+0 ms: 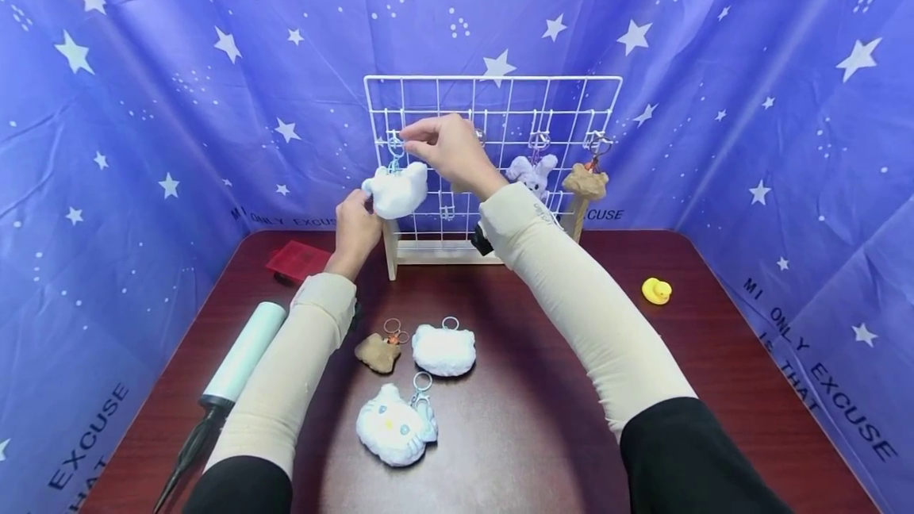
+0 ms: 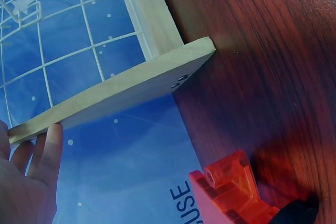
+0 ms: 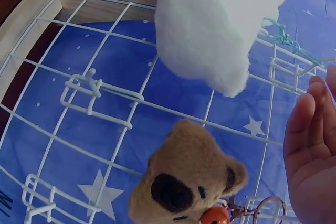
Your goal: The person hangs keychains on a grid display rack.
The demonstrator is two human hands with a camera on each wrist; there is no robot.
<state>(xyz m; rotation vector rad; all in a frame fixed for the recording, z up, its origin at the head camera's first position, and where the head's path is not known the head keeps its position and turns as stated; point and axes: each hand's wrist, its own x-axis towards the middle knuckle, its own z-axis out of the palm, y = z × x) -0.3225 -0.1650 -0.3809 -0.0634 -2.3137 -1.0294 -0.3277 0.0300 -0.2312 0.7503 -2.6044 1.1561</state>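
A white plush keychain (image 1: 400, 190) hangs by its light-blue clasp and ring at the left of a white wire grid rack (image 1: 493, 79). Beside that ring is my right hand (image 1: 457, 153), thumb and forefinger slightly apart with nothing seen between them. Low on the rack's left side, my left hand (image 1: 357, 232) grips the wooden post (image 2: 121, 87), partly behind the white plush in the head view. A brown bear keychain (image 3: 178, 177) hangs close to the right hand; that hand hides it in the head view. Further right hang a lilac rabbit keychain (image 1: 531, 173) and another brown keychain (image 1: 587, 181).
On the table lie a small brown keychain (image 1: 378, 353), a white plush keychain (image 1: 444, 350) and a white cat-face keychain (image 1: 396, 427). A red box (image 1: 298, 260) and a pale green pump (image 1: 246, 351) are at the left, a yellow duck (image 1: 656, 291) at the right.
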